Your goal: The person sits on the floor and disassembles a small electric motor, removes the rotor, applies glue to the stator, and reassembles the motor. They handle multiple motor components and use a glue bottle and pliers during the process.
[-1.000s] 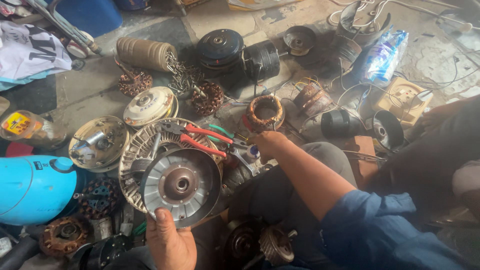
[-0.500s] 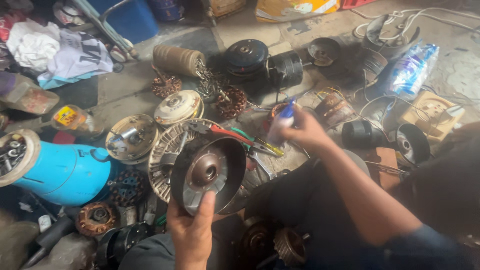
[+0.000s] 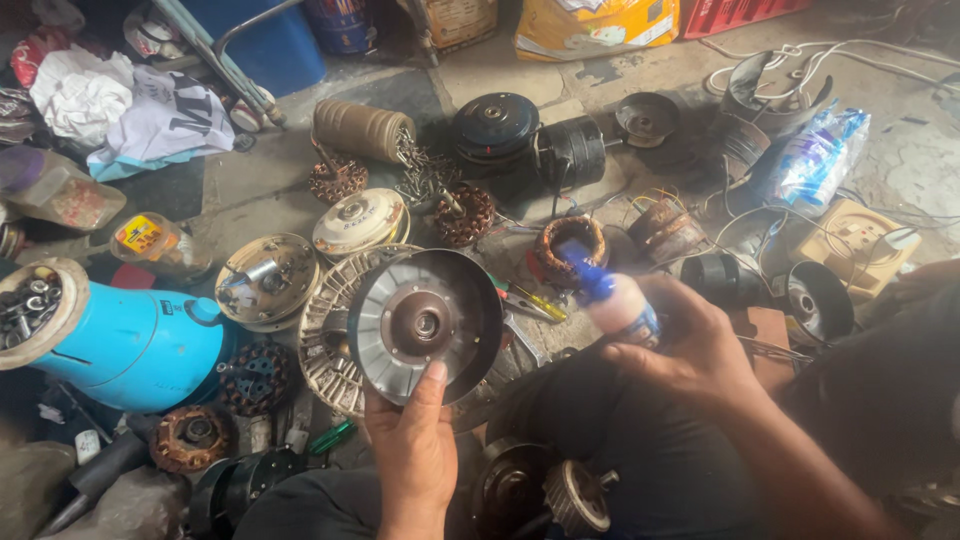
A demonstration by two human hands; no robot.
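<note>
A blue gas cylinder (image 3: 130, 340) lies far left on the cluttered floor. I prop the round motor cover (image 3: 425, 325) upright over a finned rotor plate (image 3: 325, 345), my left hand (image 3: 415, 450) gripping its lower rim, thumb across its face. My right hand (image 3: 690, 345) clasps a small blue-capped bottle (image 3: 605, 295), tilted beside it.

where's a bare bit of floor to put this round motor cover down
Bare concrete shows behind the black motors, up to the yellow bag, and left of the ribbed cylinder beside the white cloth. Around the left hand with the cover, and the right hand with the blue-capped bottle, parts crowd the floor.
</note>
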